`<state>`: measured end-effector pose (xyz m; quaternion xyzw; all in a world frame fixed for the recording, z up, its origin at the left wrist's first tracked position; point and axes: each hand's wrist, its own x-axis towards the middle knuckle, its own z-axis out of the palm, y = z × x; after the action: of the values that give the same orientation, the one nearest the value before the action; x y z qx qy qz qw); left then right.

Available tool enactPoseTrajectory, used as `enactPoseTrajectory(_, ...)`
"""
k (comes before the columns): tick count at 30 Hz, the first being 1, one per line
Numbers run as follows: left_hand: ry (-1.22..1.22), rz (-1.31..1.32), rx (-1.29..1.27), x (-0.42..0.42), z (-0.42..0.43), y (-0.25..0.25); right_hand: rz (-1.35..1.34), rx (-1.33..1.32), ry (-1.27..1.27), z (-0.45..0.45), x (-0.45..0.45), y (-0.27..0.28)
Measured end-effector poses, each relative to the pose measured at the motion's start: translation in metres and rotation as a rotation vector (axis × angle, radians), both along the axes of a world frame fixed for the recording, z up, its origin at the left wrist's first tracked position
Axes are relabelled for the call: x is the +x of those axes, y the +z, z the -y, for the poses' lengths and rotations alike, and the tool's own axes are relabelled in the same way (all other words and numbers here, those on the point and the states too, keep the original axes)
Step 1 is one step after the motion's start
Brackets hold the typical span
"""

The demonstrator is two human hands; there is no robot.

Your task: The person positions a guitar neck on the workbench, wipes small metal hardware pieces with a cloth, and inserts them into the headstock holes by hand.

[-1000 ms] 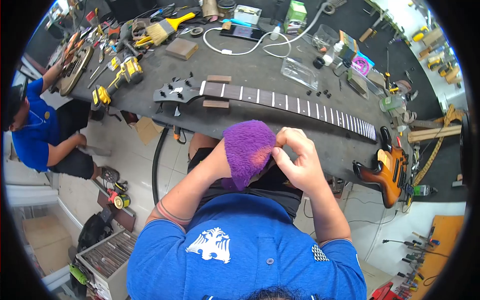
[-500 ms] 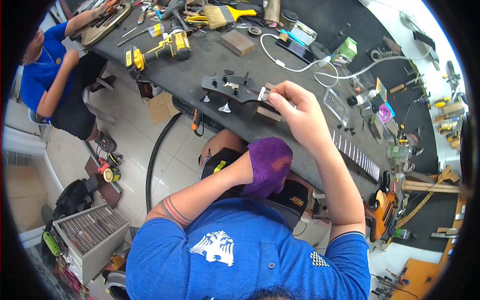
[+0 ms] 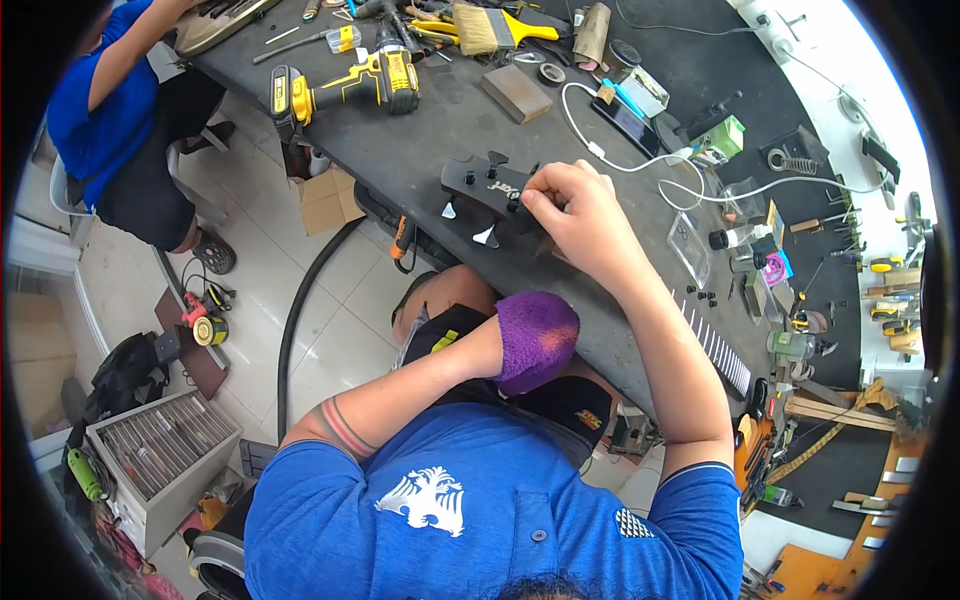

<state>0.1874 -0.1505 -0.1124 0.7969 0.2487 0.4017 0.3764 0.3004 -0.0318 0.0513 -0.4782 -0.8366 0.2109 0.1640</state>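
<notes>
A purple cloth (image 3: 538, 335) covers my left hand, bunched around it over my lap; the fingers are hidden under it. My right hand (image 3: 578, 215) is closed in a pinch over the black guitar headstock (image 3: 476, 192), beside its pale lettering. Its fingertips touch or hover at a tuner post; what they pinch is too small to make out. Black tuning parts stand on the headstock face. Two light-coloured tuner buttons, one of them a tuner button (image 3: 486, 237), stick out along its near edge. The fretted neck (image 3: 718, 352) runs right, partly behind my right forearm.
On the bench lie a yellow cordless drill (image 3: 350, 88), a wood block (image 3: 516, 93), a wide paintbrush (image 3: 485, 30), a tape roll (image 3: 552, 73), a white cable (image 3: 640, 165) and small black parts (image 3: 702, 297). Another person (image 3: 130, 120) sits at the left. A black hose (image 3: 300, 300) crosses the floor.
My right hand has shifted from the nut end of the neck onto the headstock; the pale piece at its fingers no longer shows. The whole view has moved slightly. The other person's lowered arm has risen.
</notes>
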Motion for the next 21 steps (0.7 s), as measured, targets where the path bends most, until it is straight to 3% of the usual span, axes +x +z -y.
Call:
enactPoseTrajectory(5, -0.006, 0.005, 0.076, 0.001, -0.008, 0.005, 0.040, 0.336, 0.136, -0.004, 0.000, -0.006)
enactPoseTrajectory(11, -0.034, 0.023, -0.015, 0.000, -0.010, 0.006, 0.082, 0.218, 0.116, -0.007, 0.000, -0.008)
enactPoseTrajectory(13, -0.049, -0.066, -0.074, -0.003, -0.011, 0.014, 0.120, 0.230, 0.124, -0.008, -0.001, -0.004)
enactPoseTrajectory(16, 0.036, -0.031, 0.063, -0.001, -0.008, 0.008, 0.127, 0.274, 0.110, -0.006, 0.002, 0.001)
enactPoseTrajectory(19, -0.043, -0.136, 0.020, -0.006, -0.017, 0.021, 0.067, 0.405, 0.000, 0.002, 0.036, 0.021)
enactPoseTrajectory(21, -0.142, 0.182, -0.184, -0.006, -0.011, -0.003, -0.012, 0.436, -0.128, 0.009, 0.083, 0.040)
